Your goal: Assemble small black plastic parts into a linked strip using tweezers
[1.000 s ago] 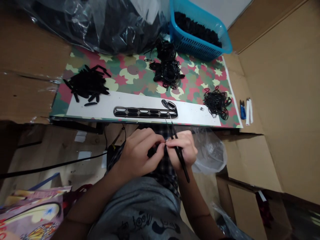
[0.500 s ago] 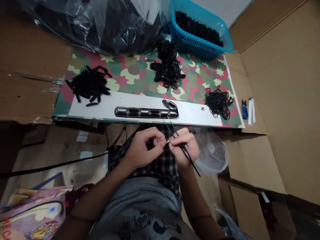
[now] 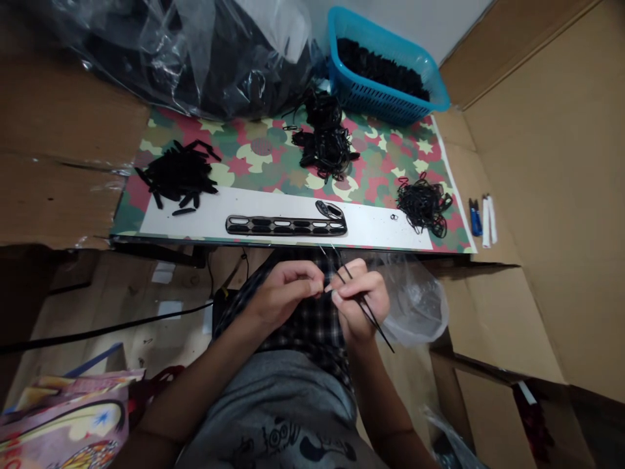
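Observation:
My right hand is closed around black tweezers, their thin tips pointing away from me toward the table edge. Its thumb and forefinger come close to my left hand, whose fingers are pinched together; whatever they hold is too small or hidden to make out. Both hands are over my lap, just in front of the table. Beyond them lies a long dark strip with rows of oval openings, some filled with black and some showing white. Small black oval pieces rest on its right end.
Black elongated pieces are heaped at left, thin black loops at right, and a tangled black pile between. Behind stand a blue basket and a large plastic bag. Blue-handled cutters lie far right.
My hands have drawn slightly toward me, and the tweezer tips no longer overlap the strip. The fingertips of both hands have shifted a little. The whole view has tilted slightly.

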### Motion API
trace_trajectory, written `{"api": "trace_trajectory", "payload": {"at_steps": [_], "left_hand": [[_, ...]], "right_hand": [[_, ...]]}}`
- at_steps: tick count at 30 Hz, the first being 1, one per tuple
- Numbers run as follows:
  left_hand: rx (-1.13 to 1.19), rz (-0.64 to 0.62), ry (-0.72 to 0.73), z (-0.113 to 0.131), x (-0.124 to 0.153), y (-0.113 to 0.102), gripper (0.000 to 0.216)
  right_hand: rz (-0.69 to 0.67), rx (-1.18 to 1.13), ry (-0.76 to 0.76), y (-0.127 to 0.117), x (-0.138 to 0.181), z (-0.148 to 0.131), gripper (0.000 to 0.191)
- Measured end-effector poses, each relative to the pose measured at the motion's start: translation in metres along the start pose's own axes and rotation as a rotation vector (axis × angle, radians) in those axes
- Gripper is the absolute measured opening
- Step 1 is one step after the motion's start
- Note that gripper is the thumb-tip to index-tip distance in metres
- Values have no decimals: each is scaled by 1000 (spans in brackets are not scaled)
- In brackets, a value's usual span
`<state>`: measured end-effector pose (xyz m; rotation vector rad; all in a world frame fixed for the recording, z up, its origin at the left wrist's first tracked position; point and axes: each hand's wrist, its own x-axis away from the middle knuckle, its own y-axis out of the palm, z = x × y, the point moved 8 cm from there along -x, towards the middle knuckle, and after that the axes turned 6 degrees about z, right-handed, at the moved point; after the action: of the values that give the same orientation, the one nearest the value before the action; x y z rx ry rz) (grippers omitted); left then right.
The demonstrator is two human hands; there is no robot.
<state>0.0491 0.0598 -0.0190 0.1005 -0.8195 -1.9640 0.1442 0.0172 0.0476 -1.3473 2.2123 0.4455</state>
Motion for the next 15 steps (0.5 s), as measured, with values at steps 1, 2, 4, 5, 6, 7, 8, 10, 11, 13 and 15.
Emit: {"api": "trace_trajectory", "payload": {"at_steps": [1, 2, 4, 5, 6, 7, 8, 10, 11, 13, 15], "left_hand": [[17, 1, -3, 0, 0, 0, 17], [32, 2, -5, 0, -1, 0, 16], [51, -6, -8, 0, -1, 1, 15], [54, -11, -9, 0, -2, 1, 15], [55, -17, -9, 1, -2, 1, 14], [53, -24, -8, 1, -2, 2, 14], [51, -29, -5, 1, -2, 2, 14], [46, -39, 2, 2, -1, 2, 14], [43, -41, 7, 2, -1, 2, 14], [34, -40, 20, 3, -1, 2, 16], [24, -32, 34, 3, -1, 0, 17]], "right_hand": [[1, -4, 0, -1, 0, 0, 20], [7, -8, 1, -4, -1, 0, 20], [26, -23, 7, -10, -1, 2, 20], [40, -35, 17, -14, -2, 4, 20], [56, -47, 32, -18, -2, 6, 20], [68, -56, 48, -22, -2, 8, 19], [78, -60, 62, -25, -1, 10, 18], [91, -51, 88, -30, 0, 13, 17], [94, -45, 98, -32, 0, 15, 17], [97, -43, 107, -34, 2, 16, 16], [97, -55, 109, -35, 4, 17, 15]]}}
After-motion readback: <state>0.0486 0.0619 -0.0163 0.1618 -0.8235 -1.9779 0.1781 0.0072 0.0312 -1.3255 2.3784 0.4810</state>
